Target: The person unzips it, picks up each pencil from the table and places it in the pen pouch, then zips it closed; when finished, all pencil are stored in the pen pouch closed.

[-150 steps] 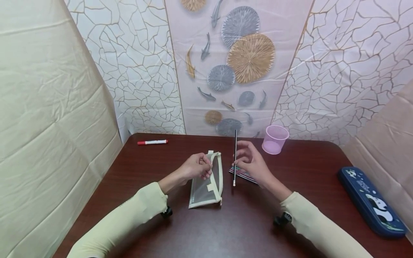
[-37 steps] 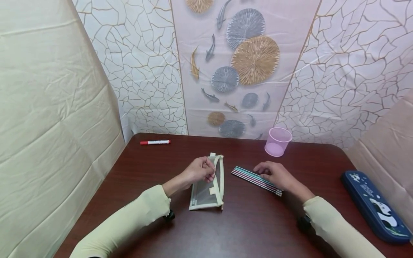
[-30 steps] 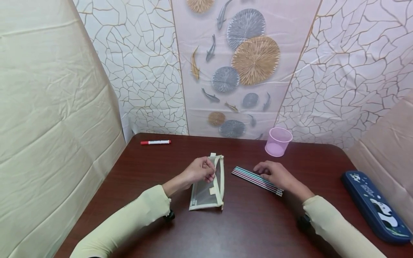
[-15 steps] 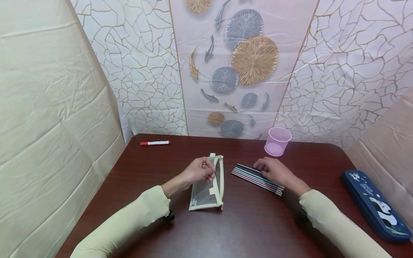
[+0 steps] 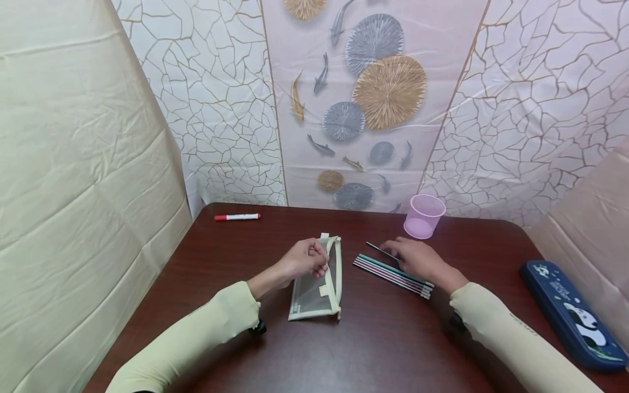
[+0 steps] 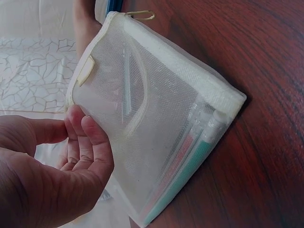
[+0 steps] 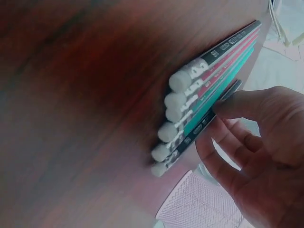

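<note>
My left hand [image 5: 303,262] pinches the open edge of a cream-rimmed mesh zip pouch [image 6: 161,90] between thumb and fingers, holding it tilted up. Through the mesh, a red pencil [image 6: 178,159] and a green pencil [image 6: 197,159] show with white eraser ends. To the right, my right hand [image 5: 417,259] pinches a black pencil [image 5: 377,248], whose far end is angled away from a row of several pencils [image 5: 388,271]. In the right wrist view, thumb and fingers grip this black pencil [image 7: 202,126] beside green, pink and black ones, all with white erasers.
A pink mesh cup [image 5: 423,217] stands behind the right hand. At the far left lies a red-and-white marker [image 5: 238,216]. A dark blue panda pencil case [image 5: 572,314] lies at the right edge. Patterned cloth hangs behind the brown table [image 5: 314,355].
Five seconds ago my right hand held a black pencil upright near the pouch. Within the last second, it has separated a black pencil from the row's far side. My left hand keeps its place.
</note>
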### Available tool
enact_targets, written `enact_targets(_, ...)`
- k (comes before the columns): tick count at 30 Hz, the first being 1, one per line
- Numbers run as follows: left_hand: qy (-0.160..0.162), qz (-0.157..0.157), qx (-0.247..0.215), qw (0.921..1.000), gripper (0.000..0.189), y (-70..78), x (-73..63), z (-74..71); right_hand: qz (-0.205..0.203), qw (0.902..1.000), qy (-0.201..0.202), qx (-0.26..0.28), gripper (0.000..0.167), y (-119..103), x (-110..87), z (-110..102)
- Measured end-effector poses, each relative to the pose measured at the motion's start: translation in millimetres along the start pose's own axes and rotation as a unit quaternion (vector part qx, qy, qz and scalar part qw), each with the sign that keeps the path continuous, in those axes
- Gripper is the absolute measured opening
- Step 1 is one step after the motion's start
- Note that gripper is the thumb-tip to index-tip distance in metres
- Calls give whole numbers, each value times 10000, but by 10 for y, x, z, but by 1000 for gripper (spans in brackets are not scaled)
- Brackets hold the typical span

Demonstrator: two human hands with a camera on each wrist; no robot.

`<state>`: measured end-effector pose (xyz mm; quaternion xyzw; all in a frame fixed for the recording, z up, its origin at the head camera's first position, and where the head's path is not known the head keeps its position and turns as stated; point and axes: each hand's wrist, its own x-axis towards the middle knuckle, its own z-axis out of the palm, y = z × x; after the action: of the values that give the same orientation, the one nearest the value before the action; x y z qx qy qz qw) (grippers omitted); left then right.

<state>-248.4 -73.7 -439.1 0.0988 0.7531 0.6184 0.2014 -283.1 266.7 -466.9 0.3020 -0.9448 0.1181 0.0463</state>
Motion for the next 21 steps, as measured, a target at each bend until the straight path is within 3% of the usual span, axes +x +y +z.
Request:
enact_targets(9, -26, 14, -50, 10000, 5, -14, 0, -5, 251, 9995, -67, -162, 51, 14, 46, 37)
enact_targets(13, 58, 31, 23, 10000, 6, -15, 1, -7, 228, 9985, 453, -193, 55, 5, 38, 30)
enact_targets(21, 195, 31, 39, 9998, 6, -21, 10, -16, 213, 9876, 1522, -313, 62, -69, 79, -64)
